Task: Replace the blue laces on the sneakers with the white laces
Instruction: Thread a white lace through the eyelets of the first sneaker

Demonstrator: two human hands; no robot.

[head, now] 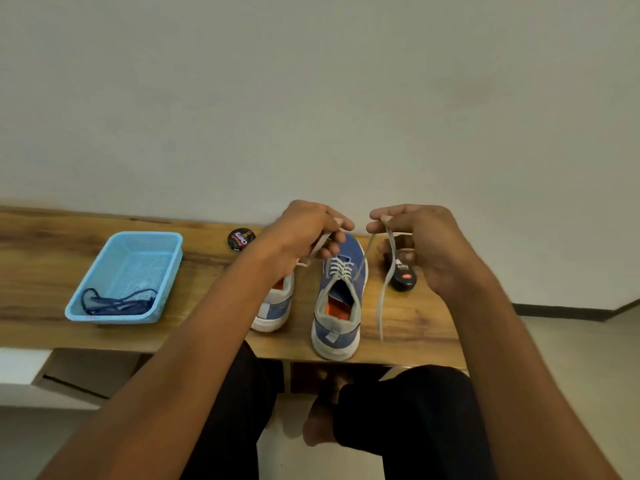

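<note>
On table [415, 327], laced sneaker [341, 292], toe toward wall.

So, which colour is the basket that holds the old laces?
The basket is light blue, seen in the head view.

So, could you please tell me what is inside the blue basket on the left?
Inside the blue basket lies a tangled bundle of dark blue laces, bunched at its near end. The rest shows only the mesh floor. How many laces there are cannot be told, since they overlap.
</note>
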